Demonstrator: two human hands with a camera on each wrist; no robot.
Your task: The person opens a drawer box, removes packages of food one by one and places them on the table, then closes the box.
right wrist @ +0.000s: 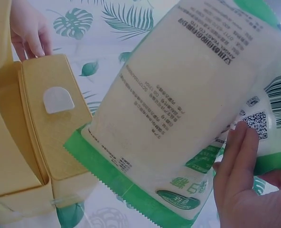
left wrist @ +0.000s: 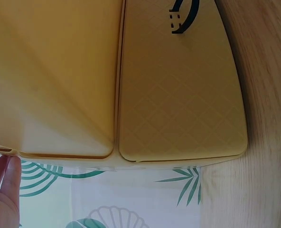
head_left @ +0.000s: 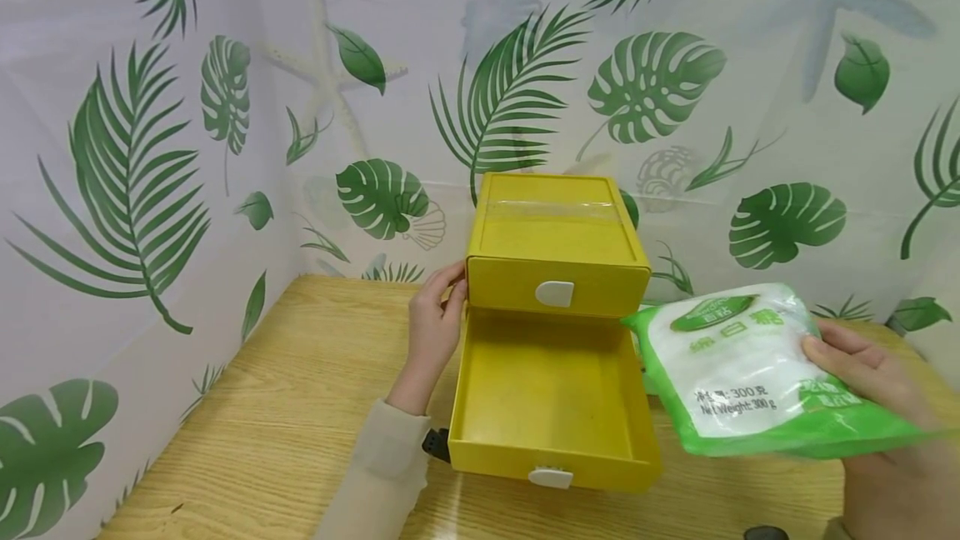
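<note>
My right hand grips a white and green bag of sugar by its right side, the thumb on top, and holds it up to the right of a yellow drawer unit. In the right wrist view the printed back of the bag shows above the fingers. My left hand touches the left side of the unit near the front edge of its upper part. The upper drawer is closed. Below it the lower drawer is pulled far out, with bare yellow inside.
The unit stands on a wooden table before a leaf-printed curtain. White tabs mark both drawer fronts. A black strap piece sits beside the lower drawer, and a dark round object lies at the near edge on the right.
</note>
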